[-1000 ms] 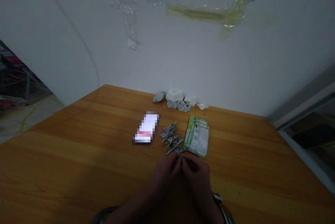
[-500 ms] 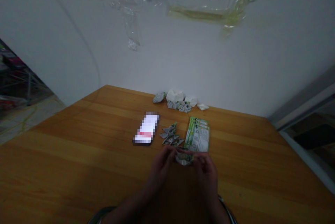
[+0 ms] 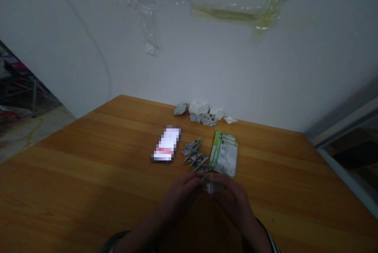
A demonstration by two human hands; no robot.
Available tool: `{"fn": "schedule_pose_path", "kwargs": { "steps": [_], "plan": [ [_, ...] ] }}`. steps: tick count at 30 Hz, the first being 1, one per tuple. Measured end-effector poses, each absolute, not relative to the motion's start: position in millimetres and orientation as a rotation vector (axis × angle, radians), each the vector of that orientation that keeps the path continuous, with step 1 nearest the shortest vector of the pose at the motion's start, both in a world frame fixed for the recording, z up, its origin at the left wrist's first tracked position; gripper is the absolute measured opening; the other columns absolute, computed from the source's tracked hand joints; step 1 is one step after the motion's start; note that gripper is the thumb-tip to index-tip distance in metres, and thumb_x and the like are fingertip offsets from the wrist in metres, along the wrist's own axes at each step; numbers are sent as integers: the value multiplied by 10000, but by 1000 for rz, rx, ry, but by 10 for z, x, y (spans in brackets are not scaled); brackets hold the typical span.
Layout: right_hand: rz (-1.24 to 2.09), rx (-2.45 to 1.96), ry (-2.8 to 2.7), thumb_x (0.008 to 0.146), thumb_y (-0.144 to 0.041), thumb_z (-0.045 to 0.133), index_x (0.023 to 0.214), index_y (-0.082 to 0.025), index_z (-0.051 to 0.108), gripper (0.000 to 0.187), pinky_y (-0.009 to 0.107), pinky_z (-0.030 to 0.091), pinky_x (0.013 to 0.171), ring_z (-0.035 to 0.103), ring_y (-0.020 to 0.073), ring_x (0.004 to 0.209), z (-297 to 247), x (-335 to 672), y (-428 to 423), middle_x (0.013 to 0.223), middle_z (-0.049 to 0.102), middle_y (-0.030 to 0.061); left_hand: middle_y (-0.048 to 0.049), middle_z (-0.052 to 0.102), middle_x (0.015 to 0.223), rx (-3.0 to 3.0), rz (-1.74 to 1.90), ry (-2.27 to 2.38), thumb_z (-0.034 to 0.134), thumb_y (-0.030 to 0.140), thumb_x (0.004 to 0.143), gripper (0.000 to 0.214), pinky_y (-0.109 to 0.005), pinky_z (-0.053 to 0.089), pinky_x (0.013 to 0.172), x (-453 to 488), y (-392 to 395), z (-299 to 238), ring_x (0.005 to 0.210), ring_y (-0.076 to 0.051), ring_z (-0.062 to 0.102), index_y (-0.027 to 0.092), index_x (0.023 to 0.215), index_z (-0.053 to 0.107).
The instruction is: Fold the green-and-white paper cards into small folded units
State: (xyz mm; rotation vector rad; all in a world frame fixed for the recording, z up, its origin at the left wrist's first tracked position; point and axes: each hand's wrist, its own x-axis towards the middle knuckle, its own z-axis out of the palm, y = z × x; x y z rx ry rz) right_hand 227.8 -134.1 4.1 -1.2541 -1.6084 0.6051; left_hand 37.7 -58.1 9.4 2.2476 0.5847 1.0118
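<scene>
Fingertips [image 3: 197,179] of left hand [image 3: 183,194] and right hand [image 3: 233,201] pressed together, pinching a small folded paper piece [image 3: 210,186] above the wooden tabletop [image 3: 88,166] — several folded pieces [image 3: 193,153] already heaped just ahead, flat green printed sheets [image 3: 225,154] beside them — apparently still unfolded.

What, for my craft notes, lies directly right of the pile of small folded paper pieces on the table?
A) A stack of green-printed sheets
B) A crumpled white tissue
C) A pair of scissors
A: the green-printed sheets lie just to the right of the pile of small folded paper pieces on the wooden table.
</scene>
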Motion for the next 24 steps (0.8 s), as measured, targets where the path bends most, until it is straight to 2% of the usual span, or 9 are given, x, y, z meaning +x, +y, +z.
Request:
{"fn": "schedule_pose_path", "kwargs": {
  "steps": [7,10,13,15,18,21,24],
  "plan": [
    [458,-1241,-1762,841,-215,646,1041,-249,713,214,322,558,827,677,212,974,70,2361,-1329,1074,713,95,-55,727,945,2137,932,604,563,148,848,95,-226,529,694,403,-575,75,803,-162,688,194,835,645],
    [516,-1258,-1605,813,-210,666,894,-252,758,130,304,574,741,703,205,855,89,2292,-1311,956,741,81,-32,727,820,2051,891,712,605,154,805,74,-231,518,646,407,-605,101,721,-166,678,194,754,641],
    [638,-1281,-1331,720,-222,748,701,-228,760,23,287,570,643,702,205,726,61,2190,-1279,798,749,62,-28,714,749,1895,936,806,652,158,750,84,-251,511,650,441,-628,135,708,-181,669,193,675,637],
    [703,-1330,-1139,662,-221,782,641,-209,740,49,265,552,578,682,190,635,19,2123,-1258,691,731,39,-28,700,706,1713,958,867,679,163,714,101,-264,512,650,482,-629,146,690,-184,659,185,633,622],
    [773,-1401,-911,610,-205,799,634,-187,700,104,229,514,523,639,158,551,-44,2043,-1241,600,687,-1,2,647,614,1393,950,956,749,182,631,165,-241,494,580,546,-611,134,610,-159,619,173,614,585],
    [874,-1389,-779,635,-236,768,684,-175,671,124,225,504,509,641,159,534,-80,1995,-1244,582,674,-8,41,595,579,1168,956,975,804,189,539,265,-212,466,532,580,-583,97,566,-132,589,169,619,553],
    [887,-1395,-729,699,-278,701,752,-173,659,124,248,521,520,659,177,534,-101,1984,-1258,598,682,3,19,647,659,1099,929,963,777,226,578,223,-234,489,555,579,-568,54,594,-144,614,165,717,614]
  ]
}}
